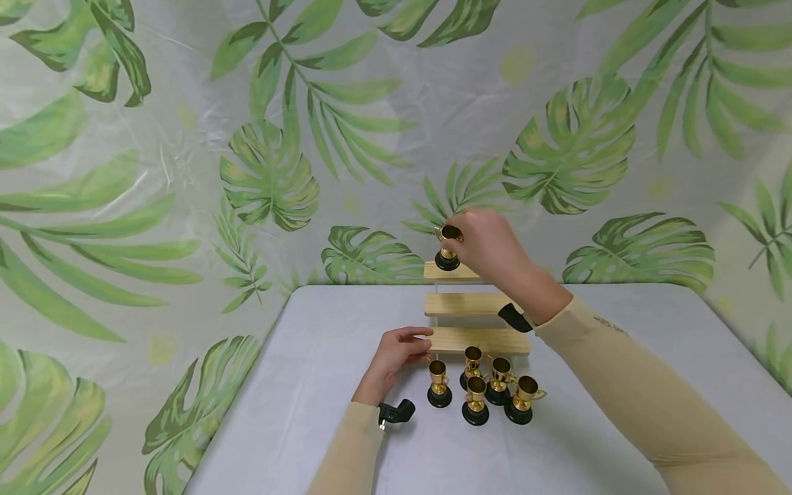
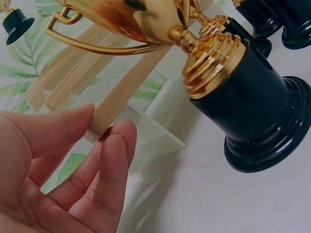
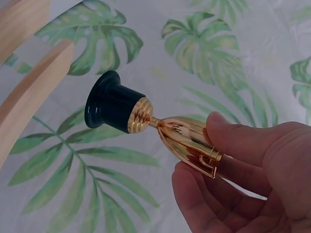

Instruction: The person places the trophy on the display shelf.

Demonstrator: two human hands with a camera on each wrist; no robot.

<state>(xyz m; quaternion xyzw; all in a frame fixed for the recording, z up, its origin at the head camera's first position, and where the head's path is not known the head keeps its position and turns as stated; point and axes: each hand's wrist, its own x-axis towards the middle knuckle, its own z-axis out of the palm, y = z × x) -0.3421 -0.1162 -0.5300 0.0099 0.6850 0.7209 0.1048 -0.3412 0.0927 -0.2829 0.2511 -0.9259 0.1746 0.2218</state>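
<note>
My right hand (image 1: 489, 242) pinches a small gold trophy cup (image 1: 448, 247) by its bowl, over the left part of the top wooden board. In the right wrist view the thumb and fingers grip the cup's rim end, and its black base (image 3: 104, 102) is free. My left hand (image 1: 396, 354) is at the left end of the lowest board of a tiered wooden shelf (image 1: 476, 339). The left wrist view shows thumb and fingertips pinching that board end (image 2: 109, 114). Just beside this hand stands another trophy cup (image 1: 438, 382), upright on the table.
Several more gold trophy cups (image 1: 476, 400) with black bases stand in front of the shelf. Clear side panels (image 2: 155, 131) support the boards. A white cloth covers the table (image 1: 322, 344), and a leaf-patterned curtain (image 1: 371, 137) hangs behind it.
</note>
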